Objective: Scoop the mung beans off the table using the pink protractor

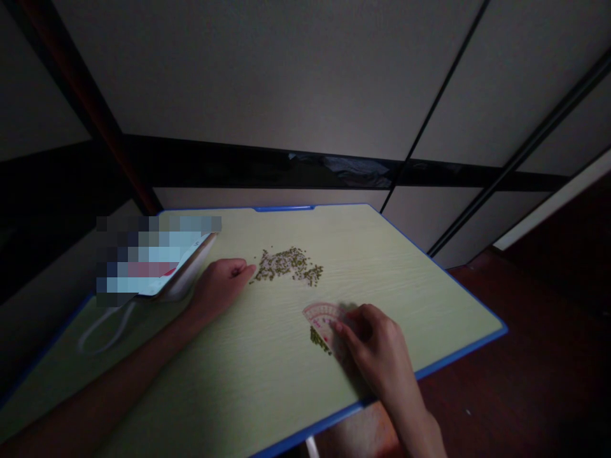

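Note:
My right hand (377, 337) pinches a clear protractor (324, 315) with pink and red markings between thumb and fingers, low over the table. A small cluster of green beans (319, 339), which look like mung beans, lies along the protractor's lower left edge. My left hand (222, 280) is closed and rests on the table, its tip at the left edge of a larger spread pile (286, 264) of green beans mixed with paler grains. Whether anything is inside those curled fingers is hidden.
The pale table (405, 273) has a blue rim. Left of my left hand, a tilted device with a lit, partly blurred screen (157, 267) leans on a support, a white strap (105, 331) beside it. Pale cabinet panels (286, 83) stand behind; a dark red floor (501, 381) lies right.

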Demonstrator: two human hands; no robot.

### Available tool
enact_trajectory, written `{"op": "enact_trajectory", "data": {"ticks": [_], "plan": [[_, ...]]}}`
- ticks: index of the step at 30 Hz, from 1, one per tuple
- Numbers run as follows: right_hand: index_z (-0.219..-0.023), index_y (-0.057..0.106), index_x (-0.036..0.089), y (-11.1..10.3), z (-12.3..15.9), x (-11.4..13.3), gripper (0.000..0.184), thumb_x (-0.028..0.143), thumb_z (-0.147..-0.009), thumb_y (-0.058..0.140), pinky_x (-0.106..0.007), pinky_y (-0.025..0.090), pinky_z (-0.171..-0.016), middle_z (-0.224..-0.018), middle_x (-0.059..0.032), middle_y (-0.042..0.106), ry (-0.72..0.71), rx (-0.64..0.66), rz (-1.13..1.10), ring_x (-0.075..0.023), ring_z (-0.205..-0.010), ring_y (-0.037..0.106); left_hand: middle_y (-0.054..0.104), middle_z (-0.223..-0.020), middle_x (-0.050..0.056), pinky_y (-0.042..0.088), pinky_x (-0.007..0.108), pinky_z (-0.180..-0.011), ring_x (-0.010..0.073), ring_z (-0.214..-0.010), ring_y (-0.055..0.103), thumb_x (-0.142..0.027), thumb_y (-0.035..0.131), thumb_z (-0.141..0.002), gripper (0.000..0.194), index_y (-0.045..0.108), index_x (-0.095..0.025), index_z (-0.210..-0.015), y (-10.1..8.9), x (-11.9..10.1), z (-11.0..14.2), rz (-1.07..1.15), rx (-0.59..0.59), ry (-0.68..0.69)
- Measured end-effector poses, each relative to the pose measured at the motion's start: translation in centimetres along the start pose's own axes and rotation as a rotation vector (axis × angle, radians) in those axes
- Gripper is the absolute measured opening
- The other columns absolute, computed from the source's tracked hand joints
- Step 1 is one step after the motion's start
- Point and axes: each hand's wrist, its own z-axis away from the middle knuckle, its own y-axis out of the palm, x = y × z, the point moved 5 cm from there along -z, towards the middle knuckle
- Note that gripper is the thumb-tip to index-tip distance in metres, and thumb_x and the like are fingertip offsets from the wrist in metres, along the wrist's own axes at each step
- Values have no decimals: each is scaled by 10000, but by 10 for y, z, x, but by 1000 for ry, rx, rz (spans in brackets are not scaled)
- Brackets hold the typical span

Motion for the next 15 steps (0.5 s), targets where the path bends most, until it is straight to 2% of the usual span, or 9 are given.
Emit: {"op": "enact_trajectory", "data": {"ticks": [7,15], "plan": [[-596,445,209,5,18,20,237,320,-765,568,-251,302,-486,-546,-14,532,-5,-58,30,-167,-500,485,246,-451,-65,206,257,-502,105,-477,311,-402,413,-721,360,264,-209,-457,0,0,-1,2,-2,6],[-599,440,214,16,31,42,227,314,-761,563,-257,286,-471,-564,-27,541,3,-16,16,-171,-485,469,247,-443,-60,200,265,-490,111,-465,312,-414,421,-699,358,271,-211,-446,0,3,-1,-5,-26,9]]}}
